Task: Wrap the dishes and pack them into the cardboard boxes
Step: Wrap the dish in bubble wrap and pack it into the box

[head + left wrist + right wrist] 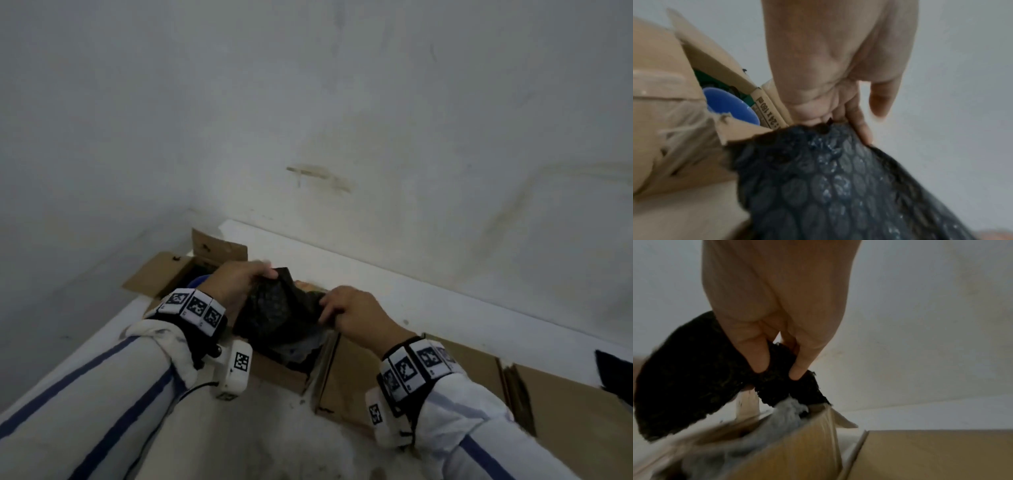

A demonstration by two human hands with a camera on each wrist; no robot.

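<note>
A sheet of black bubble wrap [279, 308] hangs over an open cardboard box [274, 371] on the white surface. My left hand [239, 279] pinches its upper left corner; in the left wrist view the wrap [838, 186] runs down from my fingers [859, 125]. My right hand [349, 311] pinches the right edge, and in the right wrist view my thumb and fingers [760, 356] squeeze the dark wrap [694, 378]. White crumpled wrapping [777, 421] lies inside the box beneath. What the black wrap covers is hidden.
A second open box [164, 274] stands at the far left corner with a blue dish [729, 104] inside. Flattened cardboard [565, 428] lies to the right, with another dark piece [616, 377] at the right edge. White walls close in behind and to the left.
</note>
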